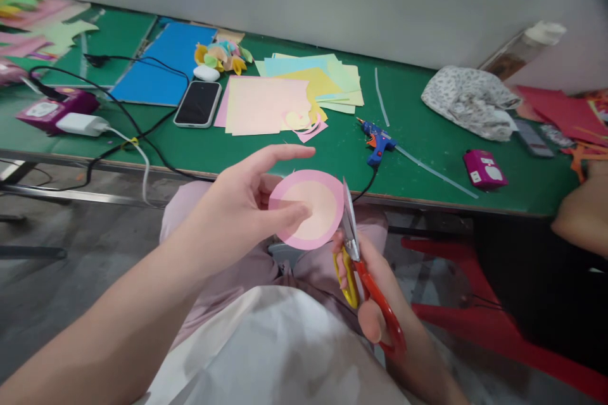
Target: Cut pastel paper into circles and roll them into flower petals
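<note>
My left hand (242, 209) pinches a round paper disc (311, 209), pink at the rim with a peach circle in its middle, thumb on top and fingers behind. My right hand (375, 291) grips scissors (363, 266) with one red and one yellow handle. Their blades point up along the disc's right edge and touch it. Both hands hover over my lap, just in front of the green table (418, 139).
On the table lie a stack of pastel paper sheets (285, 92), a phone (198, 103), a blue glue gun (379, 142), a blue sheet (164, 63), cables with a white charger (83, 124), a patterned cloth (470, 101) and a magenta box (484, 169). Another person's arm (582, 215) is at the right.
</note>
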The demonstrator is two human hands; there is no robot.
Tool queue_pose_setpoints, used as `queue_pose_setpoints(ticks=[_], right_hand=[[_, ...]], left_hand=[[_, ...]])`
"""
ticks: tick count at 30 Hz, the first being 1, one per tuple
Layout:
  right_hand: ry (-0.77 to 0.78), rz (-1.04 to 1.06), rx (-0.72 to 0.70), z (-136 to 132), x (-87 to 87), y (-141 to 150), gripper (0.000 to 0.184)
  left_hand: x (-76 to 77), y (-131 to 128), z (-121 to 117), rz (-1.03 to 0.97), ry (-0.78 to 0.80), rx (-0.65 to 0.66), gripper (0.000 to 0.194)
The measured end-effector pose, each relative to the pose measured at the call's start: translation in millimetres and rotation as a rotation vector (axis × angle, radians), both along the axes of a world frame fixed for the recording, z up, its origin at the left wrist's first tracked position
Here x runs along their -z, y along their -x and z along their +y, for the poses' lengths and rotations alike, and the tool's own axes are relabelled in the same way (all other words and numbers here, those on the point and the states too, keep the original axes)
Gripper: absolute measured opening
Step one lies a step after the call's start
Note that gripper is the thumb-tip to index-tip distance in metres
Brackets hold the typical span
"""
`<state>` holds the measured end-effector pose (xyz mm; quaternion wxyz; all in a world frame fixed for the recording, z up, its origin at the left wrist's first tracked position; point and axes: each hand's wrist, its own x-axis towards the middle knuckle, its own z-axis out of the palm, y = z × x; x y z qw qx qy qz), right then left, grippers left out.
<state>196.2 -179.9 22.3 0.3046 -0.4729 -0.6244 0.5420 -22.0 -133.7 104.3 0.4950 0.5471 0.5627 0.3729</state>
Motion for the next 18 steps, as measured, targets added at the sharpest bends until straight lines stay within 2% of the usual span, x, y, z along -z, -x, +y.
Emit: queue_pose_setpoints(ticks=[3,7,12,16,18], right_hand=[[0.090,0.055,0.008,2,-1.0,0,0.093],[0.121,0.077,0.021,1,-7.3,1,0.099],[0.174,0.121,0.108,-8,-15.5,5,0.098],[0.200,0.133,0.121,-6,-8.9,2,0.090],[0.184,0.144,0.058,-3,-3.6,-1,0.095]], left_hand=[[-0.2,0,0,0.009,0.009,0.007,0.056],[0.0,0,1,0.001,0.004,0.009,0.056],[0.1,1,1,0.001,0.006,0.011,0.057],[0.8,2,2,0.002,0.008,0.006,0.060],[0.5,2,3,0.012,0.012,0.002,0.059]])
